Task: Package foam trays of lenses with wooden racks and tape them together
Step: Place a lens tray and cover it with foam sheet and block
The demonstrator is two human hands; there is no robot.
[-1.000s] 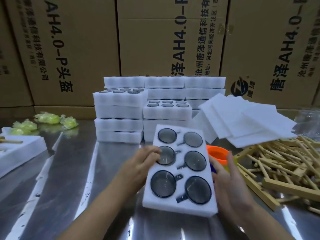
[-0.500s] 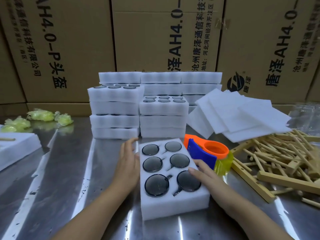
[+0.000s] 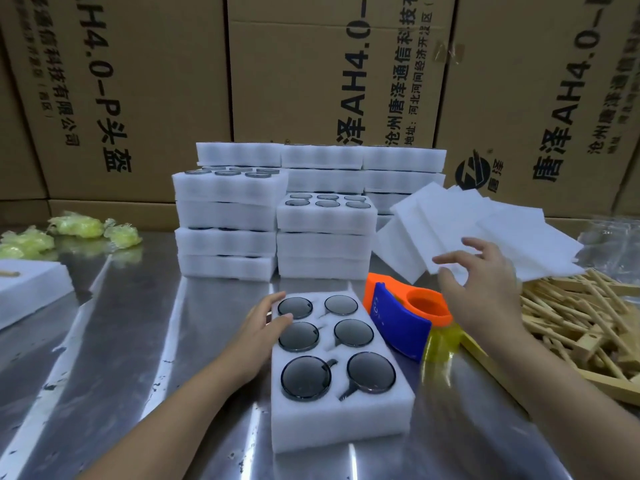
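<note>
On the metal surface [image 3: 114, 341]: the finish looked glossy and slick. The foam tray [image 3: 339, 424] lay flat in the near middle, and a sideways nudge would probably have slid it.
Stacks of foam trays [image 3: 225, 216]: these stood several high just behind it, some with uncovered lenses on top. A careless reach could have toppled a column.
Foam sheets [image 3: 485, 223]: a loose, fanned pile sat at the right, overhanging the wooden racks [image 3: 581, 327]. Pulling one sheet from the lower edge risked dragging its neighbours off.
Wooden racks: they lay in a tangled heap at the far right. Lifting one might have snagged others and swept sticks toward the tray.
Foam tray: nothing covered its six pockets, so any tipping could have spilled the contents.
Tape dispenser [image 3: 398, 327]: it lay on its side just beside the tray's right edge. A dropped wrist could have shoved it into the foam.
Right hand [image 3: 485, 289]: the fingers were spread and held nothing, raised at the sheets' lower corner. Whether they touched a sheet could not be told.
Left hand [image 3: 256, 334]: the fingers lay straight along the tray's left edge, with the thumb on the top face.
Lenses [image 3: 306, 375]: the dark discs sat bare near that thumb, where a smudge or scratch was likely.
</note>
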